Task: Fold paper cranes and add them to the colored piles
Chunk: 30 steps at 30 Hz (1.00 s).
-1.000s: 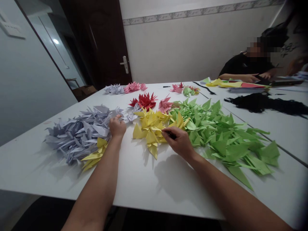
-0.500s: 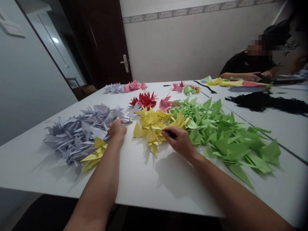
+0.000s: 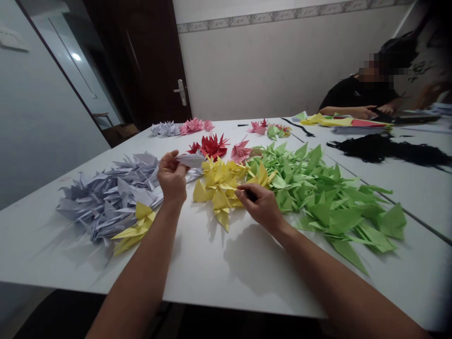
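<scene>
— Left hand (image 3: 172,176), head view?
— Raised off the tabletop, centre left of the frame, fingers closed in a pinch on a pale lilac paper crane (image 3: 189,160), just above a heap of lilac paper cranes (image 3: 109,200).
— And the right hand (image 3: 263,207)?
— Low at centre, curled shut around a small dark object (image 3: 251,195), too hidden to name, at the edge of a heap of yellow paper cranes (image 3: 219,188), beside a heap of green paper cranes (image 3: 318,200).
— Open room?
— Plenty on the bare white table (image 3: 212,278), lower centre, between the heaps and the near edge. Little at right, with green points reaching a seam in the tabletop (image 3: 431,230).
— Far side?
— Red paper cranes (image 3: 208,147) and pink paper cranes (image 3: 241,152) at upper centre; upper right, a seated person in black (image 3: 367,94), well apart.
</scene>
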### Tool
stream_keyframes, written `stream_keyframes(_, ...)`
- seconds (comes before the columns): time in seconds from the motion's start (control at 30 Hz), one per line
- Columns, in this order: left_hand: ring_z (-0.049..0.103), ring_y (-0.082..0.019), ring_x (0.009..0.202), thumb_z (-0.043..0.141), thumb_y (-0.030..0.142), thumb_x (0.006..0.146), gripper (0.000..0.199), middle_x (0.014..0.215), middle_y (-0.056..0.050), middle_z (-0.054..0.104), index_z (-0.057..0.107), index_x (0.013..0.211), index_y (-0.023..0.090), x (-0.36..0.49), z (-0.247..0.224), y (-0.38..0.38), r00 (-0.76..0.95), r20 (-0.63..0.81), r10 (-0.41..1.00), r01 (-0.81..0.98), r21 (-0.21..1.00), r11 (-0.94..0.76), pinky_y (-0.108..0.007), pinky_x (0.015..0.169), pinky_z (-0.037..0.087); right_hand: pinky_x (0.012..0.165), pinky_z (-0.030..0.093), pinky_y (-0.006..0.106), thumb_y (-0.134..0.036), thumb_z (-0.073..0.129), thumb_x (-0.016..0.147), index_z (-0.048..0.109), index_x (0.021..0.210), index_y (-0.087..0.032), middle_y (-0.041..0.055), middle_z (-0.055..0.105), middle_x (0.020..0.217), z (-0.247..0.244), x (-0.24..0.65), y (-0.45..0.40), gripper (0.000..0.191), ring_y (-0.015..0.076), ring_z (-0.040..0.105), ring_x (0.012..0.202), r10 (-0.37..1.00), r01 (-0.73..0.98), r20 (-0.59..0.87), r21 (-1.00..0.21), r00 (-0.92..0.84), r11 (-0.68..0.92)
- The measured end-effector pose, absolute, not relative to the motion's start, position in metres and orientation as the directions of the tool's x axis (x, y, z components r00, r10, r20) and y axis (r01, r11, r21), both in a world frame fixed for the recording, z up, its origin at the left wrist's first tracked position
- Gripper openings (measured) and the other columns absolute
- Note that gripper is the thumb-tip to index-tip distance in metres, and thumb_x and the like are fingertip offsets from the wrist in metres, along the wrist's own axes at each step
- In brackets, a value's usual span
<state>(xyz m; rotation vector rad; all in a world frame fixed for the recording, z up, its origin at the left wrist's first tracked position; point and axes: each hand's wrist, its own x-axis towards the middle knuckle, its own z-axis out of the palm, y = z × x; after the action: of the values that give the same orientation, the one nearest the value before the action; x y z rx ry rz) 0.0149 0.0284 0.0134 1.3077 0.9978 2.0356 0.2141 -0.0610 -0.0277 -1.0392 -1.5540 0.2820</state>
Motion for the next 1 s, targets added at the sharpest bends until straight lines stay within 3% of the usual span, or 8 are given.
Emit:
stream_keyframes(0.13, 0.064, -0.011, 0.072, 0.07, 0.022, 0.061, 0.04, 0.074, 0.004, 0.062, 0.052, 0.097, 0.022, 0.052, 0.011, 0.001, -0.101, 0.344, 0.934, -0.381, 0.854, -0.355, -0.025, 0.068, 0.052, 0.06, 0.047, 0.027, -0.037, 0.063, 0.079, 0.065, 0.093, -0.017, 0.0038, 0.064, 0.073, -0.024, 0.212, -0.064, 0.025, 0.0162, 0.06, 0.068, 0.794, 0.378, 0.601, -0.76, 0.096, 0.529)
stream_keyframes(0.3, 0.061, -0.008, 0.061, 0.069, 0.014, 0.059, 0.045, 0.069, 0.006, 0.062, 0.049, 0.098, 0.022, 0.073, 0.006, -0.021, 0.06, 0.125, 0.99, -0.502, 0.862, -0.078, -0.021, 0.06, 0.051, 0.063, 0.047, 0.029, -0.032, 0.059, 0.079, 0.063, 0.093, -0.017, 0.0044, 0.063, 0.075, -0.026, 0.212, -0.062, 0.02, 0.0169, 0.059, 0.071, 0.78, 0.373, 0.622, -0.74, 0.063, 0.56)
stream_keyframes(0.43, 0.06, -0.008, 0.061, 0.067, 0.014, 0.061, 0.041, 0.069, 0.006, 0.062, 0.051, 0.099, 0.022, 0.072, 0.008, -0.024, 0.085, 0.142, 0.986, -0.458, 0.885, -0.088, -0.02, 0.06, 0.051, 0.066, 0.048, 0.03, -0.028, 0.058, 0.079, 0.064, 0.089, -0.019, 0.0042, 0.064, 0.076, -0.029, 0.212, -0.06, 0.015, 0.0175, 0.059, 0.071, 0.751, 0.404, 0.656, -0.709, 0.077, 0.578)
stream_keyframes(0.67, 0.061, -0.009, 0.066, 0.071, 0.017, 0.058, 0.019, 0.073, 0.003, 0.067, 0.064, 0.075, 0.018, 0.073, 0.007, -0.026, 0.25, 0.217, 0.944, -0.44, 0.894, -0.088, -0.023, 0.066, 0.053, 0.068, 0.049, 0.031, -0.03, 0.057, 0.082, 0.065, 0.087, -0.018, 0.0059, 0.067, 0.082, -0.026, 0.211, -0.061, 0.015, 0.0183, 0.061, 0.075, 0.738, 0.439, 0.673, -0.679, 0.049, 0.589)
stream_keyframes(0.83, 0.064, -0.009, 0.071, 0.073, 0.02, 0.062, 0.02, 0.078, 0.002, 0.069, 0.066, 0.081, 0.017, 0.071, 0.006, -0.022, 0.213, 0.153, 0.965, -0.51, 0.86, -0.023, -0.022, 0.072, 0.053, 0.068, 0.05, 0.032, -0.038, 0.057, 0.085, 0.067, 0.094, -0.017, 0.0071, 0.068, 0.086, -0.024, 0.212, -0.062, 0.025, 0.0186, 0.062, 0.075, 0.752, 0.403, 0.656, -0.709, 0.073, 0.579)
stream_keyframes(1.0, 0.064, -0.009, 0.073, 0.071, 0.02, 0.066, 0.019, 0.081, 0.001, 0.069, 0.064, 0.084, 0.018, 0.069, 0.005, -0.021, 0.265, 0.138, 0.954, -0.491, 0.871, 0.01, -0.022, 0.073, 0.053, 0.069, 0.05, 0.031, -0.036, 0.054, 0.087, 0.069, 0.091, -0.019, 0.005, 0.07, 0.084, -0.025, 0.213, -0.06, 0.023, 0.0185, 0.064, 0.076, 0.763, 0.395, 0.642, -0.719, 0.066, 0.571)
